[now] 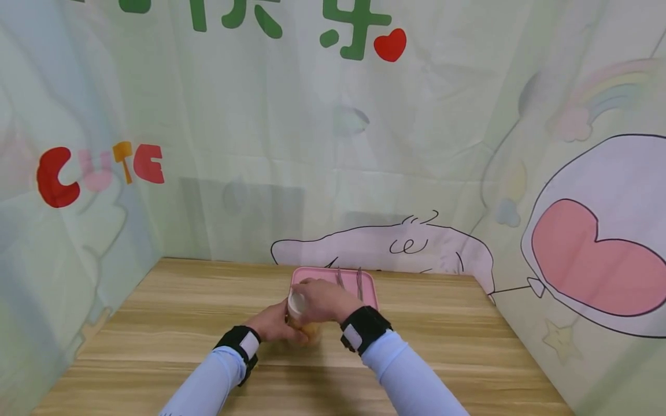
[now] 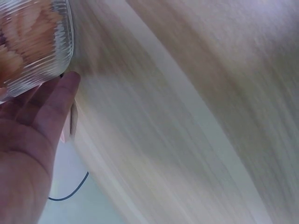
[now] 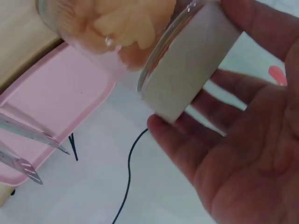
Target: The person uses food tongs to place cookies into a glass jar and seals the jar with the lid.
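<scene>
A clear ribbed jar (image 2: 37, 42) with orange-peach pieces inside stands over the wooden table in front of me, capped by a white lid (image 3: 191, 70). My left hand (image 1: 278, 323) holds the jar's body low on its side, fingers around it in the head view. From above, my right hand (image 1: 328, 299) grips the lid, with fingers and thumb on opposite sides of its rim. In the right wrist view the lid sits on the jar's mouth, and the pieces (image 3: 135, 28) show through the wall.
Behind the jar a pink tray (image 1: 370, 289) lies toward the table's back edge. Two slim metal utensils (image 1: 359, 283) rest on it, their ends sticking out past its rim. The wooden table (image 1: 208, 300) meets a printed cloth backdrop (image 1: 234, 144) at the back and sides.
</scene>
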Demonstrator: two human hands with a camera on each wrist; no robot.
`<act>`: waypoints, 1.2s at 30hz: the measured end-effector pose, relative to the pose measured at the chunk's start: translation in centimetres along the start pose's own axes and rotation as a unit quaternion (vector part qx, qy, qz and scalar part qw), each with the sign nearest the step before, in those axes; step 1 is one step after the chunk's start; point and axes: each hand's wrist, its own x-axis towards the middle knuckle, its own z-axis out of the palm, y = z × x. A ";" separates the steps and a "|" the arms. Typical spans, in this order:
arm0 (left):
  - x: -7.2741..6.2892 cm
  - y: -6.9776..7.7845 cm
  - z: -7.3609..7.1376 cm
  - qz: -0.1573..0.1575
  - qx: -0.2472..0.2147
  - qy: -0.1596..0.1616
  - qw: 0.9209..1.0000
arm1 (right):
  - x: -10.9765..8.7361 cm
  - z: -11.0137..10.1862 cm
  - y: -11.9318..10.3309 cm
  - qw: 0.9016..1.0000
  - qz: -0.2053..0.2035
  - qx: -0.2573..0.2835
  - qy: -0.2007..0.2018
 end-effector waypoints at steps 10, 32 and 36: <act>-0.3 -0.2 0.1 0.022 0.000 -0.004 1.000 | 0.3 2.1 -1.6 0.987 0.085 -0.104 0.088; 0.5 -1.3 -0.2 0.018 0.024 -0.011 0.999 | -0.3 0.2 0.1 0.999 0.033 0.020 0.017; -0.1 -0.4 0.0 0.005 0.008 -0.001 1.000 | -0.1 -0.5 0.9 1.000 0.000 0.015 -0.020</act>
